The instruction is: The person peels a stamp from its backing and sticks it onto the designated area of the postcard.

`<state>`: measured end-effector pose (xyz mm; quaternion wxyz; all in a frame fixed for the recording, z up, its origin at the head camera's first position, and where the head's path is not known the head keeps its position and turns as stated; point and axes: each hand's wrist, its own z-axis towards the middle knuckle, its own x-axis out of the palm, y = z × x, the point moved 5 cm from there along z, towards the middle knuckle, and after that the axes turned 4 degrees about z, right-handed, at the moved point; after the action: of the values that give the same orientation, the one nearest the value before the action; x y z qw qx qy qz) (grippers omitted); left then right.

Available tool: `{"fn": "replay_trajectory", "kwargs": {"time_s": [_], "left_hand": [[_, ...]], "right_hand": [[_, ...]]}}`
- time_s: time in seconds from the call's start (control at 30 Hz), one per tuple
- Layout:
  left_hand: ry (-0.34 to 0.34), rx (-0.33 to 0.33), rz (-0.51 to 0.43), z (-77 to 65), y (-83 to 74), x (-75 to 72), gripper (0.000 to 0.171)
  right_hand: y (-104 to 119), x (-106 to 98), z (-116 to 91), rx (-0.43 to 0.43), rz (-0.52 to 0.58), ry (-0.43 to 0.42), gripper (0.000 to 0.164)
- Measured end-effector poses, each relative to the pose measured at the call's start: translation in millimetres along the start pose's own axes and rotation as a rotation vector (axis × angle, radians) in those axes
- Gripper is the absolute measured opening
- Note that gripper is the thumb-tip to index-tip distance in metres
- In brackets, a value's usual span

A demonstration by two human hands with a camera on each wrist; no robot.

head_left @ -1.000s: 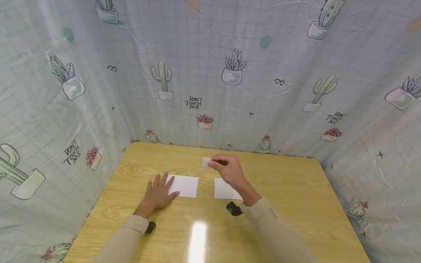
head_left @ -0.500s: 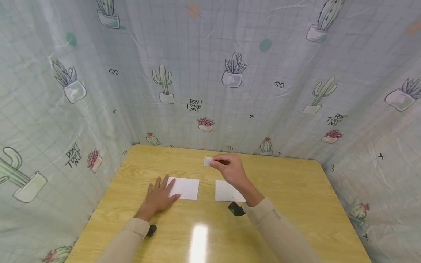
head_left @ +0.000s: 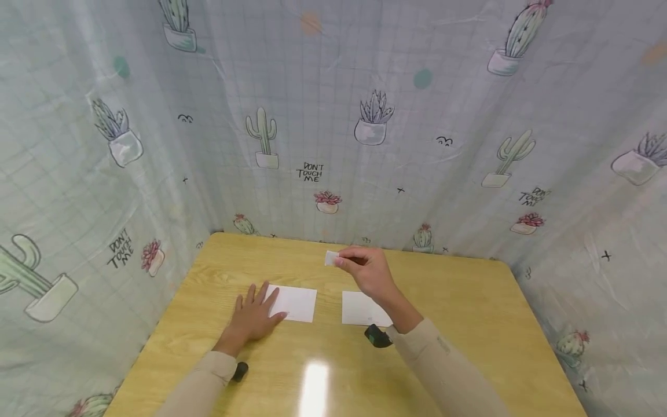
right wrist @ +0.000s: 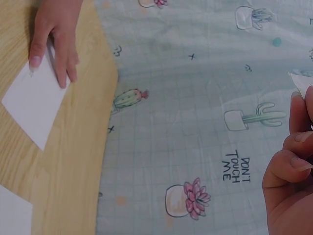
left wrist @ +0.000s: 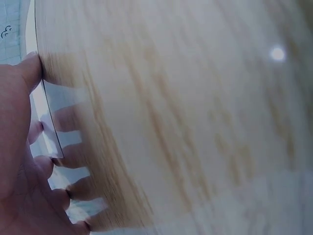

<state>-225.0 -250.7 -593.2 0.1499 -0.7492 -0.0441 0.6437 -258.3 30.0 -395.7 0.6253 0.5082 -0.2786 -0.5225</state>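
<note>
Two white sheets of paper lie on the table, one left and one right. My left hand [head_left: 253, 315] rests with fingers spread, its thumb and a fingertip on the left sheet [head_left: 297, 304]. The left wrist view shows the thumb [left wrist: 33, 71] and fingertips at that sheet's edge. Above the table, beyond the sheets, my right hand [head_left: 371, 272] pinches a small white square piece [head_left: 330, 258] between thumb and fingers. One corner of the small piece [right wrist: 302, 82] shows in the right wrist view. The right sheet [head_left: 362, 310] lies below that hand, partly hidden by the forearm.
The wooden table [head_left: 458, 324] has a bright light reflection [head_left: 314, 382] near its front. A cactus-printed curtain [head_left: 323, 116] hangs behind the table and along both sides. Black wrist devices sit at both cuffs, the right one [head_left: 376, 336] near the right sheet.
The head view has tilted slightly upward, so the scene sits a little lower. Both hands keep their places, the right one still pinching the small white piece.
</note>
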Motion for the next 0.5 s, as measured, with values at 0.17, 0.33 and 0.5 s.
{"fn": "replay_trajectory", "kwargs": {"time_s": [0.17,0.33,0.5], "left_hand": [[-0.011,-0.001,-0.004,-2.4,-1.7,-0.9,0.074],[0.001,-0.006,-0.025,-3.1,-2.8,1.4,0.074],[0.007,-0.013,-0.038,-1.0,-0.5,2.9,0.074]], "right_hand": [[2.6,-0.5,-1.8,-0.009,-0.006,-0.003,0.013],[0.7,-0.7,-2.7,-0.007,-0.03,-0.002,0.012],[-0.6,0.3,-2.1,-0.011,-0.026,0.008,0.012]]}}
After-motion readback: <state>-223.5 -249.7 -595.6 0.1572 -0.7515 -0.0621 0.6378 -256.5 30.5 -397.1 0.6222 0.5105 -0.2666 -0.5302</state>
